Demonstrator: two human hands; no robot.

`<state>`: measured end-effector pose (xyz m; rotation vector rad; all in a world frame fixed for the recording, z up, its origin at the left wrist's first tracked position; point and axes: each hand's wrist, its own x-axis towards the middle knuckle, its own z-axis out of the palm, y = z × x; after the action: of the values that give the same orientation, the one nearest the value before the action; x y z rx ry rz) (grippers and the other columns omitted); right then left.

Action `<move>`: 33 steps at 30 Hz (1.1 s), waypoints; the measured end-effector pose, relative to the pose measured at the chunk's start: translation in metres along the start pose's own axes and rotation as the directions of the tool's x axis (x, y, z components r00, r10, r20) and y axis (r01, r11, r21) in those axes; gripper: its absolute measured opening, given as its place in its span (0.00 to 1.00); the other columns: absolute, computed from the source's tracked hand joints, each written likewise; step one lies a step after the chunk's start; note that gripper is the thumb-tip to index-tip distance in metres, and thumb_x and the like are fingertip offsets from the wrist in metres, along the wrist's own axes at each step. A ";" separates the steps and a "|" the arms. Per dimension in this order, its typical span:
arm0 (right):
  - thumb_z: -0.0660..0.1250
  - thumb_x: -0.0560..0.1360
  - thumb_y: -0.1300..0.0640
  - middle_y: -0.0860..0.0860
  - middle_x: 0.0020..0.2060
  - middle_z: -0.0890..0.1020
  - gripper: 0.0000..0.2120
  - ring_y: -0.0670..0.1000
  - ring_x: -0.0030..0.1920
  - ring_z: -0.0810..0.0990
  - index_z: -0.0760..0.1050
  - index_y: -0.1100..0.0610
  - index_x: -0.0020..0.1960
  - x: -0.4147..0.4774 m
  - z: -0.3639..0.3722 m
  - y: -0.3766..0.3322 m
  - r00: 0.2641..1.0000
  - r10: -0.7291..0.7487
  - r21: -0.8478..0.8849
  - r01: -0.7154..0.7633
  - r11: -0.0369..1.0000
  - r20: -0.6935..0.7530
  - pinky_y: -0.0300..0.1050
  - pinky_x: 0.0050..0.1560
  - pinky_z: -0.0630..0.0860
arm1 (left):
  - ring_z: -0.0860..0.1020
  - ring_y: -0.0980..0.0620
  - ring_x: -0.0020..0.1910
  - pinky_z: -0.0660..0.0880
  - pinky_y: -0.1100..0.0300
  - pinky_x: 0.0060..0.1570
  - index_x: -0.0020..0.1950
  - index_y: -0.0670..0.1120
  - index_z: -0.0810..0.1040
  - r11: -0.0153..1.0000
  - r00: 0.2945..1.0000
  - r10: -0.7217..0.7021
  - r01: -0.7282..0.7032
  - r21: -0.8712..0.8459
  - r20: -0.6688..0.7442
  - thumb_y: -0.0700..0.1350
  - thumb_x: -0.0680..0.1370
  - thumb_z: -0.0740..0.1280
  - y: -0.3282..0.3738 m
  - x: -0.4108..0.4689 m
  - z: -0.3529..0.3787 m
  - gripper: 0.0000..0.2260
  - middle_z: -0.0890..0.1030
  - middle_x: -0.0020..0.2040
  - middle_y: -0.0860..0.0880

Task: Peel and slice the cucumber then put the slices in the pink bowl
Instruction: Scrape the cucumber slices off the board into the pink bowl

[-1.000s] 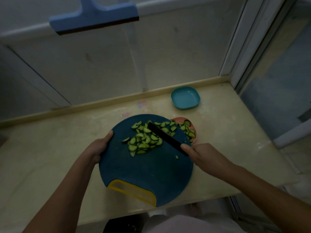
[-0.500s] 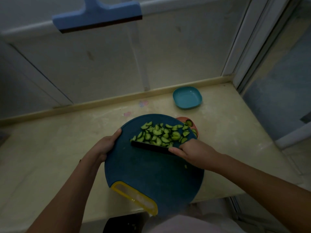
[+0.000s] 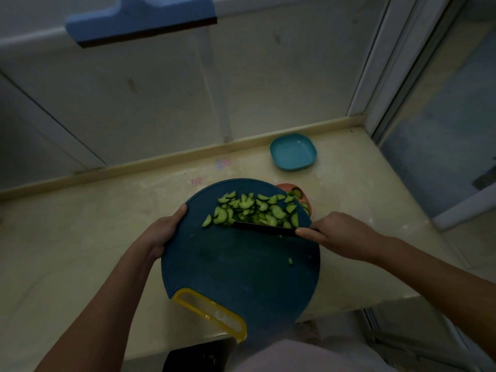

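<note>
A round dark-blue cutting board (image 3: 241,264) with a yellow handle is held over the counter, its far edge covering most of the pink bowl (image 3: 285,187). My left hand (image 3: 163,232) grips the board's left rim. Several green cucumber slices (image 3: 255,209) lie piled at the board's far edge, and a few sit inside the bowl. My right hand (image 3: 338,234) grips a black knife (image 3: 263,227) whose blade lies flat behind the pile. One small cucumber bit (image 3: 290,261) lies apart on the board.
A blue square bowl (image 3: 293,152) stands at the back right of the cream counter (image 3: 80,237). A blue squeegee (image 3: 139,21) hangs on the wall above. The counter's right edge drops off beside a glass door (image 3: 442,130).
The knife blade has swung from diagonal to crosswise behind the slices, pushing the pile toward the board's far edge and the pink bowl. My left hand still holds the board's rim.
</note>
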<state>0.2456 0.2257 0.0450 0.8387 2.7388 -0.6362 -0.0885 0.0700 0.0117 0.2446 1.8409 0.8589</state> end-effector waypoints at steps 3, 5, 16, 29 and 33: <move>0.44 0.72 0.32 0.50 0.26 0.69 0.31 0.48 0.28 0.69 0.71 0.57 0.35 -0.003 0.000 0.003 0.999 -0.043 -0.002 0.043 0.999 0.026 0.47 0.35 0.68 | 0.80 0.39 0.49 0.78 0.48 0.47 0.55 0.38 0.78 1.000 1.000 -0.003 0.003 -0.004 0.008 0.62 0.75 0.61 0.002 0.000 -0.001 0.28 0.82 0.51 0.38; 0.48 0.76 0.35 0.49 0.26 0.68 0.26 0.46 0.27 0.67 0.66 0.53 0.32 -0.003 0.002 0.003 0.999 -0.029 -0.024 0.030 0.999 0.046 0.45 0.33 0.66 | 0.80 0.39 0.49 0.78 0.48 0.47 0.55 0.38 0.78 1.000 1.000 0.005 -0.005 -0.003 0.004 0.62 0.75 0.60 0.003 0.000 -0.002 0.27 0.82 0.50 0.38; 0.45 0.72 0.32 0.50 0.26 0.68 0.33 0.50 0.29 0.69 0.72 0.59 0.37 0.005 0.013 0.040 0.998 0.069 -0.111 -0.069 0.991 -0.003 0.46 0.33 0.63 | 0.80 0.38 0.51 0.76 0.42 0.54 0.55 0.38 0.78 0.999 0.999 -0.034 0.033 -0.011 -0.039 0.63 0.73 0.62 -0.010 0.004 -0.011 0.29 0.82 0.51 0.38; 0.50 0.76 0.35 0.52 0.29 0.73 0.31 0.52 0.32 0.73 0.77 0.60 0.41 0.012 0.012 0.074 0.986 0.164 -0.111 -0.165 0.980 -0.018 0.42 0.30 0.63 | 0.80 0.38 0.50 0.76 0.43 0.53 0.54 0.38 0.78 0.998 0.993 -0.064 0.061 -0.028 -0.096 0.62 0.75 0.61 -0.016 0.007 -0.014 0.27 0.81 0.51 0.38; 0.50 0.75 0.34 0.51 0.27 0.71 0.30 0.50 0.30 0.71 0.75 0.59 0.37 0.013 0.012 0.078 0.984 0.174 -0.079 -0.176 0.981 -0.024 0.43 0.30 0.63 | 0.80 0.39 0.48 0.77 0.49 0.45 0.51 0.38 0.78 0.997 0.992 -0.071 0.069 -0.023 -0.107 0.61 0.76 0.61 -0.013 0.005 -0.015 0.25 0.81 0.50 0.38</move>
<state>0.2806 0.2845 0.0034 1.0549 2.6470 -0.4819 -0.1004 0.0563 0.0025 0.1230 1.9285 0.8553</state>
